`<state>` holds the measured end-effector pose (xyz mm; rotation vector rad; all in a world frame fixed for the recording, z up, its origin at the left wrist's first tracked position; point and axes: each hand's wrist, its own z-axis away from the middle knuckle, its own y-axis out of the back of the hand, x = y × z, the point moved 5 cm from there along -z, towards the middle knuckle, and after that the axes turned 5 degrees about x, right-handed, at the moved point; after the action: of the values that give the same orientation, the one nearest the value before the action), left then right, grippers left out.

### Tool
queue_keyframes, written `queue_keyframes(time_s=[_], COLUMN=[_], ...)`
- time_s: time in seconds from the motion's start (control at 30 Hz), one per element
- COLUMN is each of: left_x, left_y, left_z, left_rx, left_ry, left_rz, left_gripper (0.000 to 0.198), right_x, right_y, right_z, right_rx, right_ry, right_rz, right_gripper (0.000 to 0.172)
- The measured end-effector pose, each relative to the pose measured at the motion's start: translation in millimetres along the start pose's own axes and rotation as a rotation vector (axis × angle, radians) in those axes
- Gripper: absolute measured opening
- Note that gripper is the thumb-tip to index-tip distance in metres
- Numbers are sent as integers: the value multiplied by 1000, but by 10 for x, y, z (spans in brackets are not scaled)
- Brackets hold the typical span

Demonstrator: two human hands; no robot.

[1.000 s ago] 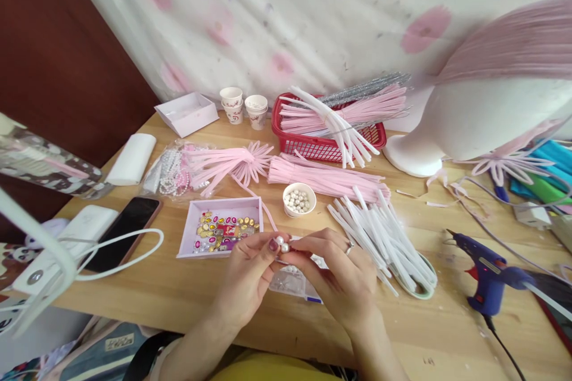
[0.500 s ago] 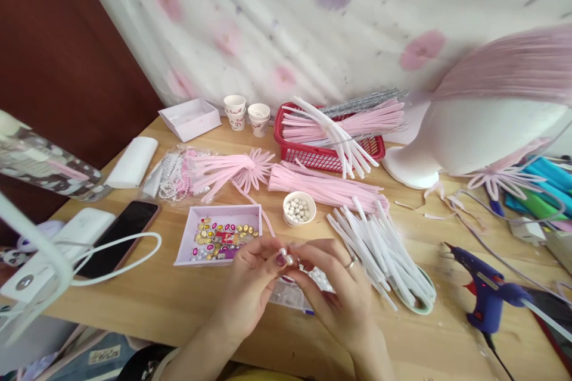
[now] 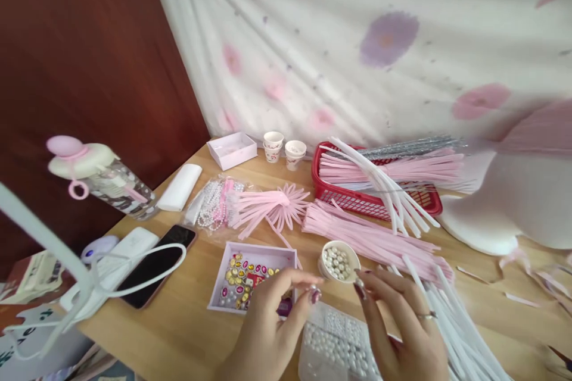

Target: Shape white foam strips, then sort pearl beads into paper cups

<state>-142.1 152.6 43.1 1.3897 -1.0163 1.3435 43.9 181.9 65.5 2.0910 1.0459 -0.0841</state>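
Note:
My left hand [image 3: 279, 315] is over the right side of the lilac box [image 3: 215, 277] of gems, thumb and index fingertip close together in a pinch. Something tiny and shiny may sit between them, but I cannot make it out. Apart from it, my right hand [image 3: 397, 321] has its thumb and fingertips drawn together just below a paper cup [image 3: 328, 274] of pearl beads [image 3: 337, 262]; what it pinches, if anything, is too small to tell. Between and below the hands lies a clear divided case [image 3: 308, 363] of white pearl beads, partly covered by my right hand.
Pink pipe cleaners [image 3: 361, 235] and white ones [image 3: 460, 321] lie at the right. Behind stand a red basket [image 3: 348, 196], small paper cups [image 3: 295, 158] and a white tray [image 3: 232, 158]. A phone [image 3: 156, 268], a looping white cable [image 3: 176, 268] and a bottle [image 3: 116, 184] are left.
My hands, earlier together around small pearl beads, have moved apart, uncovering the bead case. The view has swung left and up, so the glue gun is almost out of sight.

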Motion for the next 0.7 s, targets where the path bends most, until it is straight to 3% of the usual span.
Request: queue_keyframes(time_s=[0.13,0.3,0.37,0.43,0.47,0.53,0.6,0.7], left_x=[35,-13,18,59,70,30,-57,-261], left_y=[375,539,685,971,1164,1550,1823,2035], left_z=[-37,-28,-94,-263,-379,-650,-939,-1288], left_rx=[128,-19,-8,139,272,497,559,509], left_ry=[-271,-308,-307,-286,-253,-106,-13,137], left_rz=[-389,-579,-597,-649,-716,-897,-967,-1023], left_gripper=[23,35,31,27,29,36,41,39], right_x=[227,284,259,224,215,229,271,359], right_y=[-116,-106,-70,-54,-58,-107,-210,-420], right_z=[-45,56,109,149,165,194,218,247], right_rx=[-85,-89,-85,-102,-116,-168,-233,-327], right_ry=[-114,-290,-405,-473,-491,-504,-483,-494], right_rz=[129,148,142,119,110,92,73,38], right_gripper=[23,25,28,30,31,38,51,74])
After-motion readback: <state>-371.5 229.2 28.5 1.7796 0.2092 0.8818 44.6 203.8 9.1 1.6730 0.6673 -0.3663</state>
